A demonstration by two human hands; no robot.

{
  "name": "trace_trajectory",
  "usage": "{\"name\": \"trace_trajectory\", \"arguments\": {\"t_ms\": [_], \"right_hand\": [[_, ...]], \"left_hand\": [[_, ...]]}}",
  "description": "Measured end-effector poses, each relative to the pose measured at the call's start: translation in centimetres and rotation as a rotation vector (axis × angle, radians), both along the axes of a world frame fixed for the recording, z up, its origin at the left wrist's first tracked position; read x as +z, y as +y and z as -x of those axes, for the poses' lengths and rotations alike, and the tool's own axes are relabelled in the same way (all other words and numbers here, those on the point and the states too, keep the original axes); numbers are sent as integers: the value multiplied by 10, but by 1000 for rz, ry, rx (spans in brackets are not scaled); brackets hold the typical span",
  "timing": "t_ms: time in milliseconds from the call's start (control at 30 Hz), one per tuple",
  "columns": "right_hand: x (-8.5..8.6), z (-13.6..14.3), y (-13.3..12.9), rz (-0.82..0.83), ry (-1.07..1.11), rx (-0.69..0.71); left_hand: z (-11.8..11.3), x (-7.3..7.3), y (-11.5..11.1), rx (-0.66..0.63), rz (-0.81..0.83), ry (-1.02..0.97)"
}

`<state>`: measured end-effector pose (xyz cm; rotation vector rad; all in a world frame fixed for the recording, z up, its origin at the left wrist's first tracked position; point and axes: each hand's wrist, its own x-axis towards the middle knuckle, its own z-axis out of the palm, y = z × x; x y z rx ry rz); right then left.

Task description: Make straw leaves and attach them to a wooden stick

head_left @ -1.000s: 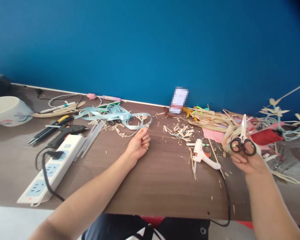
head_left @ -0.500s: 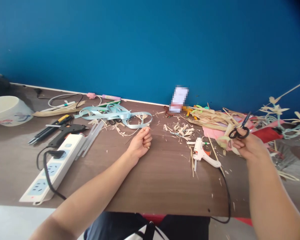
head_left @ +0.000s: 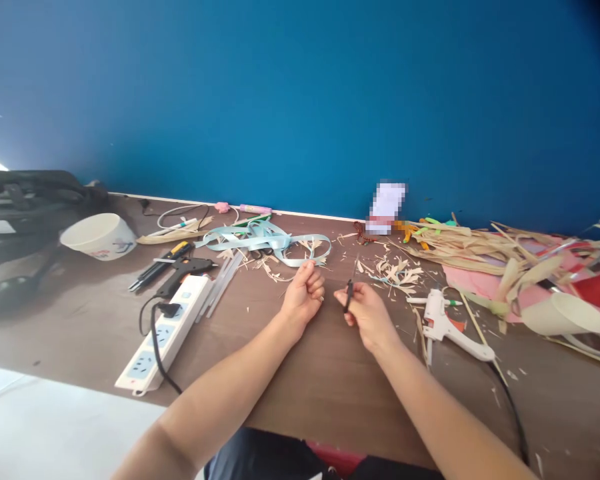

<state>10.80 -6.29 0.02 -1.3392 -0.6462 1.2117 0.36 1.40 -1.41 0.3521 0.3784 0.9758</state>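
My left hand (head_left: pixel 304 297) is closed above the middle of the table, fingers curled inward. Whatever it may pinch is too small to make out. Just right of it, my right hand (head_left: pixel 367 313) holds a pair of scissors (head_left: pixel 349 297) by its dark handles, the thin blades pointing up and away. A gap separates the two hands. Behind my left hand lies a loose coil of light blue ribbon (head_left: pixel 275 241). Dry husk scraps (head_left: pixel 397 273) are scattered beyond my right hand, and a white glue gun (head_left: pixel 437 317) rests to its right.
On the left are a white power strip (head_left: pixel 180 327), a black glue gun (head_left: pixel 183 273), a cutter knife (head_left: pixel 155 267), clear glue sticks (head_left: pixel 225 283) and a white bowl (head_left: pixel 100 237). Husk strips (head_left: pixel 460 250) and a white cup (head_left: pixel 563 315) lie right. A blue wall (head_left: pixel 280 100) rises behind.
My right hand has brought the scissors from the far right to beside my left hand, which stays closed. The view has shifted left, showing a black bag. A white cup now shows at right.
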Motion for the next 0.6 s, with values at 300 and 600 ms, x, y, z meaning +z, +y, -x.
{"name": "trace_trajectory", "arguments": {"t_ms": [300,600], "right_hand": [[-33,16,11,-156,-306,-22],[-25,5,8,-144,-286,55]], "left_hand": [[-6,-1,-4,56,-14,45],[-3,2,-5,-9,-36,20]]}}
